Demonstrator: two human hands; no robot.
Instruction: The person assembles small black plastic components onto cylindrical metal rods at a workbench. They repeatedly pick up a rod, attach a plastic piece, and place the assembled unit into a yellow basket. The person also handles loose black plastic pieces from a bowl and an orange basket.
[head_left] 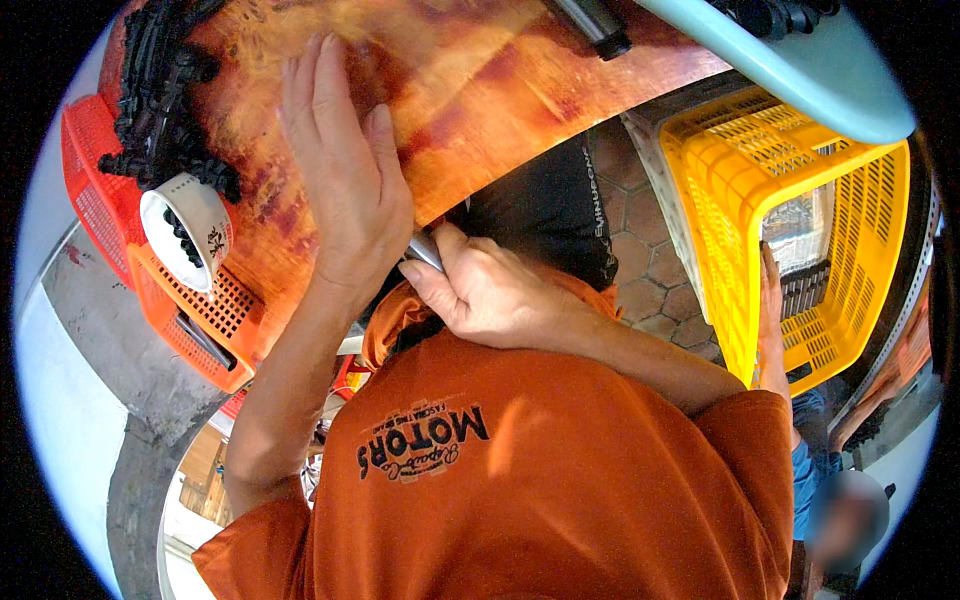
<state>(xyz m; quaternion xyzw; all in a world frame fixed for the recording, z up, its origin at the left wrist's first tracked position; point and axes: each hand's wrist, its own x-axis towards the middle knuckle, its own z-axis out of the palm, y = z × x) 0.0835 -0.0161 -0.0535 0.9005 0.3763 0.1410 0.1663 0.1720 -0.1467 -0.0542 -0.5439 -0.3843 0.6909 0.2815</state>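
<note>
My left hand (345,165) lies stretched out over the glossy brown wooden tabletop (480,120), fingers straight and thumb a little apart. Just below its wrist, by the table's near edge, my right hand (490,285) is closed around a grey metal tube (424,250). Only a short piece of that tube shows; the rest is hidden by my hands and the table edge. Farther up on the table lies another metal tube (592,25) with a black end, cut off by the picture's edge.
Left on the table are a pile of black plastic parts (165,95) and a white cup (190,225) holding small black pieces. An orange basket (185,300) stands beside it. On the right are a yellow crate (715,250) with tubes, another person's hand (770,310) and a light-blue container (800,70).
</note>
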